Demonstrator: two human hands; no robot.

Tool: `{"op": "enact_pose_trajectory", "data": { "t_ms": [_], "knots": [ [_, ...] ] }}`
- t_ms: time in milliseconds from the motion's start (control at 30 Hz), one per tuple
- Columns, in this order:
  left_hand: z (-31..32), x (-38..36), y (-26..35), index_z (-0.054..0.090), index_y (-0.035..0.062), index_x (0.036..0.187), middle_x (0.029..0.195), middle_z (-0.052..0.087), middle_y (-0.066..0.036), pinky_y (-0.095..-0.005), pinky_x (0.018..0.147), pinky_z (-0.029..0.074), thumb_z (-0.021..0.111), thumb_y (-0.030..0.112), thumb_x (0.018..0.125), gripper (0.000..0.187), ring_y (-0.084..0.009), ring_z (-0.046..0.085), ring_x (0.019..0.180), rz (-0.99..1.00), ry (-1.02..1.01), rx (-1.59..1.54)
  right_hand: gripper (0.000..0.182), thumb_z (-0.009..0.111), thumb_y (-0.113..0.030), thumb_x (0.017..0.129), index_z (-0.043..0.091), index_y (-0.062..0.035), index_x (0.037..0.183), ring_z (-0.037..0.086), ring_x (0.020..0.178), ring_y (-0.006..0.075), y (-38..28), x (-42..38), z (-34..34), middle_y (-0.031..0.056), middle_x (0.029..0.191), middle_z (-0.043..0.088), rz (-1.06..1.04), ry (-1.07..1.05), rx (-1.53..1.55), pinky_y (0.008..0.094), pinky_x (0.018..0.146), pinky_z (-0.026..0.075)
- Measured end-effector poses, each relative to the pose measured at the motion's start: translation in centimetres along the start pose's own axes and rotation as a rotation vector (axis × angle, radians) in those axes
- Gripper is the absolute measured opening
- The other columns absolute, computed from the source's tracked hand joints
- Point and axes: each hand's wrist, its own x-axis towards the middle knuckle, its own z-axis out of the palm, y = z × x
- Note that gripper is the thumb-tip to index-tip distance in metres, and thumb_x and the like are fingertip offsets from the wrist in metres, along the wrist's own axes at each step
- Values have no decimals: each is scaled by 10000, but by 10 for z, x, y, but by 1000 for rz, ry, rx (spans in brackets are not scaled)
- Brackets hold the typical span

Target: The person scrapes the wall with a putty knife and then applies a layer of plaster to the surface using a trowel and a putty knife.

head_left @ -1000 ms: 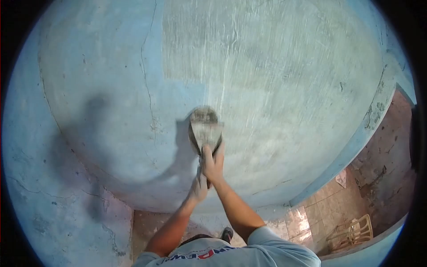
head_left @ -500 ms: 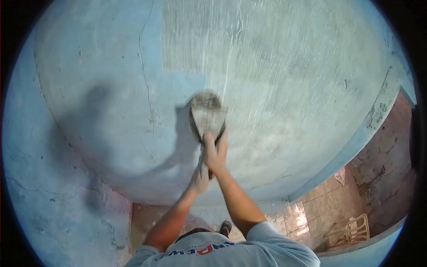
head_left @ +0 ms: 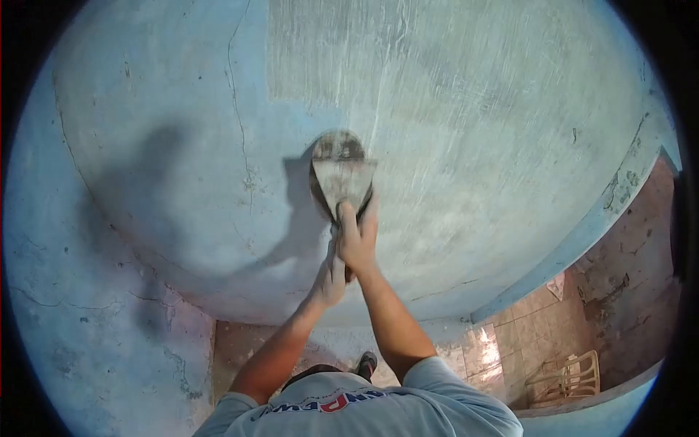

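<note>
1. The right hand [head_left: 358, 244] gripped the scraper [head_left: 344, 182], its blade flat against the blue wall [head_left: 182, 146].
2. The left hand [head_left: 329, 280] was closed around the handle, just below the right.
3. A chair [head_left: 568, 379] stood low right.

— Any writing to read here?
— Only on the person's light blue shirt [head_left: 349, 408]: red and dark letters across the chest, seen upside down and partly cut off.
— Can you make out the word?
— No, it can't be read reliably.
</note>
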Motion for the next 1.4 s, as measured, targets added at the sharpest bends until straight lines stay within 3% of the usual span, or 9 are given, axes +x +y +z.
{"op": "enact_pose_trajectory", "data": {
  "t_ms": [233,333,433,567,700,967,1100,1200,1400],
  "knots": [
    [-10,-45,-34,330,82,1572,866,548,-21,-278,575,396,234,539,1129,644,-90,455,639,-170,-29,71,645,570,-179,1041,300,86,1563,520,1334,315,44,-42,-8,256,1455,527,-1,77,-32,419,1160,376],
    [3,-28,-13,374,47,1507,816,559,-26,-298,586,410,263,502,1130,601,-111,478,643,16,129,216,608,536,-182,1063,312,96,1555,558,1238,272,48,-42,-4,224,1384,578,-74,118,-85,389,1087,434],
    [-17,-4,-18,396,32,1444,785,525,-20,-299,576,397,280,475,1131,554,-108,464,634,-128,-65,31,578,542,-191,1068,338,77,1538,571,1179,242,18,0,-2,199,1339,600,-41,94,-80,359,1019,468],
    [-12,5,-7,401,42,1436,780,507,-5,-286,565,379,277,485,1131,552,-93,438,621,-94,-44,6,579,547,-191,1063,343,75,1534,564,1192,243,-1,6,2,200,1345,596,-18,85,-16,372,1037,458],
    [5,-34,-13,411,45,1394,780,508,-6,-283,568,379,277,491,1131,535,-91,441,626,-51,72,81,596,566,-205,1054,345,73,1532,558,1211,251,49,-42,-7,214,1348,591,-28,131,-86,377,1067,440],
    [-6,24,7,360,32,1506,798,520,5,-271,567,369,269,537,1129,637,-85,435,612,-66,-57,18,611,568,-220,1052,346,73,1540,546,1241,286,-17,27,0,230,1377,576,-30,71,-76,384,1096,421],
    [-10,-27,-39,294,31,1591,837,530,9,-264,565,366,242,572,1121,719,-76,435,617,-83,-6,62,602,567,-198,1050,347,90,1530,551,1254,300,21,-28,-1,236,1384,574,-35,102,-117,399,1109,416],
    [-6,-36,-23,272,37,1603,905,540,-2,-256,564,363,246,596,1115,742,-72,420,619,-54,-8,55,591,561,-184,1050,349,92,1527,552,1267,285,42,-44,-1,230,1389,570,19,129,-24,387,1107,419],
    [-8,27,30,328,69,1549,841,529,18,-245,556,352,247,549,1134,640,-72,416,623,-109,-52,-14,589,555,-196,1060,340,78,1535,552,1251,266,-13,36,7,234,1373,573,-129,73,-88,373,1084,431]
  ]
}}
